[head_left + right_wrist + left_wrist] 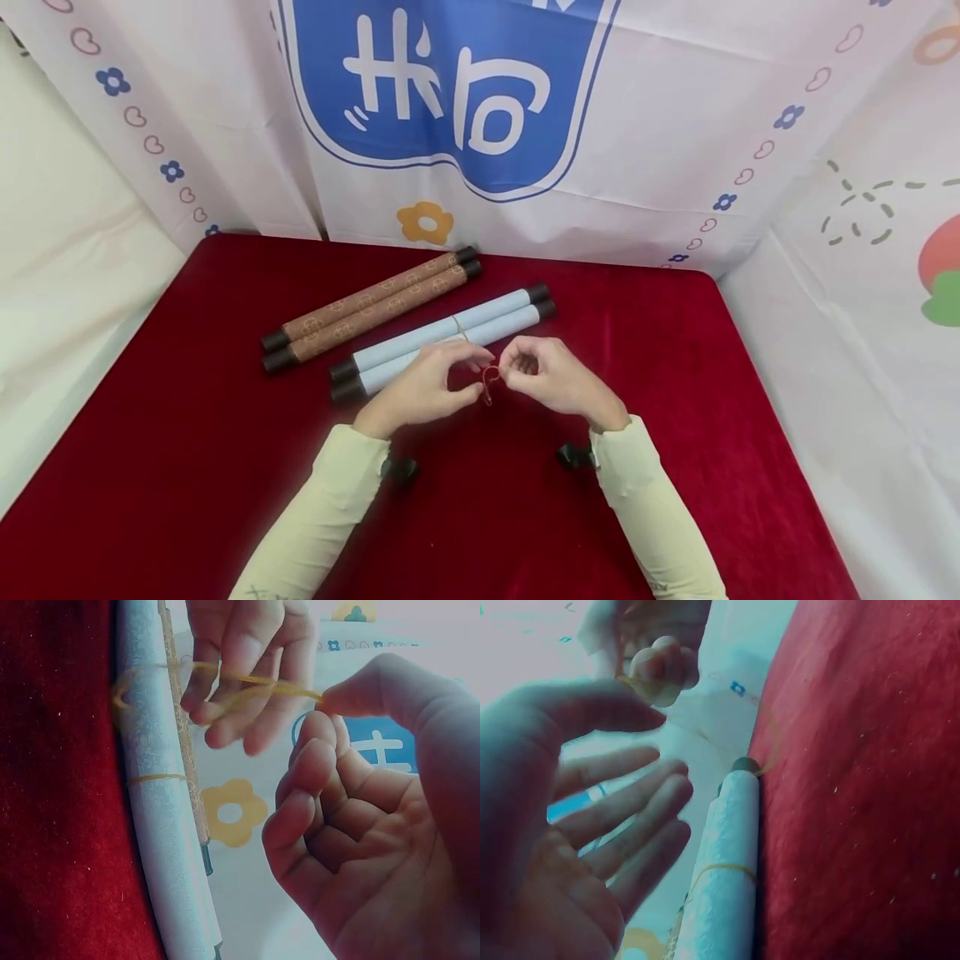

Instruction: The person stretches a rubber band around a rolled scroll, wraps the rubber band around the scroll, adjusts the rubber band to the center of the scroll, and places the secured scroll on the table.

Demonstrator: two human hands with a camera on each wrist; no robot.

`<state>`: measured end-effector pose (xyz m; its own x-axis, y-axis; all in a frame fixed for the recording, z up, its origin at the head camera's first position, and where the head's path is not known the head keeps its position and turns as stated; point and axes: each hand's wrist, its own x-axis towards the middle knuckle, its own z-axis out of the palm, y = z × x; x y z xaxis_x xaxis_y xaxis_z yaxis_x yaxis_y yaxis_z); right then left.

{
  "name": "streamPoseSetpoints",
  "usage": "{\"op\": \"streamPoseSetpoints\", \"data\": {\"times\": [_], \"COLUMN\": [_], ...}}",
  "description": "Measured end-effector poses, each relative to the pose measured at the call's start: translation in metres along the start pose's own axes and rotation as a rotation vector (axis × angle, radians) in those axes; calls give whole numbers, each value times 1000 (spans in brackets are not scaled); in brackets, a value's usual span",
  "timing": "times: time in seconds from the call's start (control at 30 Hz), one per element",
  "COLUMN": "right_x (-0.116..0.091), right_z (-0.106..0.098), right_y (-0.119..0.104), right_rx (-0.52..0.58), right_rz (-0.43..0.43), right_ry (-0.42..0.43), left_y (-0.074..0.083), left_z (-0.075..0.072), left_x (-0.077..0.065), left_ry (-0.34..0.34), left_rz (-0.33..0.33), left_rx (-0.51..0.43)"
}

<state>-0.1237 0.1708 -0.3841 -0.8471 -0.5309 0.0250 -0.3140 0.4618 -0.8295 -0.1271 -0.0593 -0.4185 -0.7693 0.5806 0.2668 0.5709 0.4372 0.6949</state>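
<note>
My right hand pinches a thin rubber band between thumb and index finger, its other fingers curled. The loop hangs loose to the left, yellow in the right wrist view. Facing it is my left hand, fingers extended and spread from the thumb. The band passes in front of those fingers in the right wrist view; whether they touch it I cannot tell. Just beyond both hands lies a pair of light blue scrolls with dark end knobs. Another rubber band circles the pair near its middle.
Farther back and left, two brown patterned scrolls lie side by side on the red cloth-covered table. A printed white curtain hangs along the table's back edge. Pale fabric also hangs at both sides.
</note>
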Motion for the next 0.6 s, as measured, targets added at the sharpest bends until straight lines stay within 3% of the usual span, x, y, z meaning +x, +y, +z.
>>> {"op": "streamPoseSetpoints", "data": {"times": [0.37,0.6], "right_x": [1,1], "right_z": [-3,-4], "right_y": [3,6], "right_rx": [-25,-44], "right_rz": [-8,-7], "right_ry": [7,20], "left_y": [10,9], "left_z": [2,4], "left_x": [0,1], "left_ry": [-43,-67], "left_rz": [39,-10], "left_rx": [-124,-157]}}
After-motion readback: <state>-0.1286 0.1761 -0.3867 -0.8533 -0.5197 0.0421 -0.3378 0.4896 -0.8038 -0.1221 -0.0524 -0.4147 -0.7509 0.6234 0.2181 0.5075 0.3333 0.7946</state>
